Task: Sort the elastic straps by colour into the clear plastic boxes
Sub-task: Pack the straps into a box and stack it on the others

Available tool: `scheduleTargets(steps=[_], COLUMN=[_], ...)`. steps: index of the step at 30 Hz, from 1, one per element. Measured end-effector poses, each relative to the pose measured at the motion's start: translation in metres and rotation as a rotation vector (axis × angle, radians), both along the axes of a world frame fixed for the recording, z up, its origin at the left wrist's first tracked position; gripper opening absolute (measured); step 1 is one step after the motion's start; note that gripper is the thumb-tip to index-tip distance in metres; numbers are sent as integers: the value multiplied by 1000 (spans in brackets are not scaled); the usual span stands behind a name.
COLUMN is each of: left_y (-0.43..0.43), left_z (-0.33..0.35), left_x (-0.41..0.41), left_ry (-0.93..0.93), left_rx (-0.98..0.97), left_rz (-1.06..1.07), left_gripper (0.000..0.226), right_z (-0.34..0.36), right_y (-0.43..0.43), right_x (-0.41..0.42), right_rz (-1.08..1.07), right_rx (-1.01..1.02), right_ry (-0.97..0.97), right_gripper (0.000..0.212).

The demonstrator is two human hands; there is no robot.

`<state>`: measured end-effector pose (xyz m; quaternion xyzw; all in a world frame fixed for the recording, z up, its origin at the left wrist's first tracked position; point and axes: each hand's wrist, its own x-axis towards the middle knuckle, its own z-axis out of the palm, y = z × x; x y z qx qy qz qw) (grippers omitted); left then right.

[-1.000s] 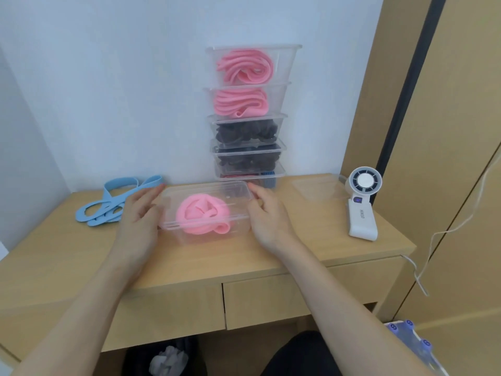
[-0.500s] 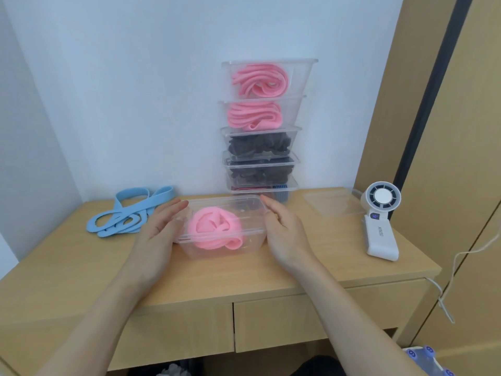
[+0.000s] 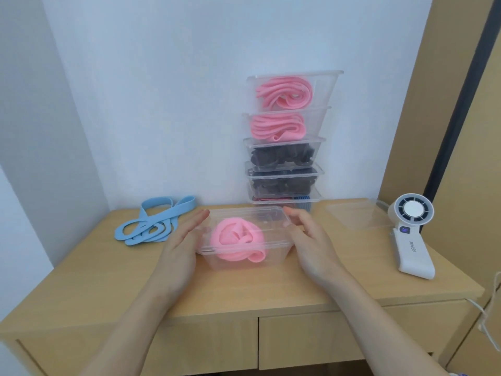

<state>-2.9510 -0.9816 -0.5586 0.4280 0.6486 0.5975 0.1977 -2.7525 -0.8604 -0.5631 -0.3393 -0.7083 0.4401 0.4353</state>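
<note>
A clear plastic box [image 3: 271, 222] with its lid on stands in the middle of the desk and holds a coiled pink strap [image 3: 237, 241]. My left hand [image 3: 180, 245] lies flat against its left side with straight fingers. At the box's right side my right hand [image 3: 309, 242] has loosely bent fingers touching the rim. Behind it a stack of boxes [image 3: 287, 142] stands at the wall: two with pink straps on top, two with dark straps below, one more at the bottom. Loose blue straps [image 3: 154, 221] lie at the back left.
A loose clear lid [image 3: 355, 217] lies on the desk at the back right. A white hand-held fan [image 3: 410, 237] lies near the right edge, with a cable hanging off the side. The wooden desk [image 3: 244, 289] has two drawers; a wardrobe stands to the right.
The view has tilted up and shifted. My hands have stayed on the two sides of the pink strap's box, which is slightly turned on the desk.
</note>
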Motion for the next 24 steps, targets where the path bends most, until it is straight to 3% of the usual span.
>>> scheduleTargets(steps=[7,13,18,24], left_y=[3,2,1,1], left_z=[-1,-6,-7,-11], left_x=[-3,-3,-2,-4], left_ry=[19,27,60,8], left_rx=[1,3,5,-24], left_rz=[-33,-7,-27,-74], left_gripper=[47,47,43,50], right_z=[-3,-8,-11,-12], right_y=[1,1,4,2], right_x=[-3,-6,-4,0], right_rz=[-15,-28,-11,31], right_rx=[27,121,82,31], right_ry=[-73,-188,-151,-62], right_gripper=[22,59,35,25])
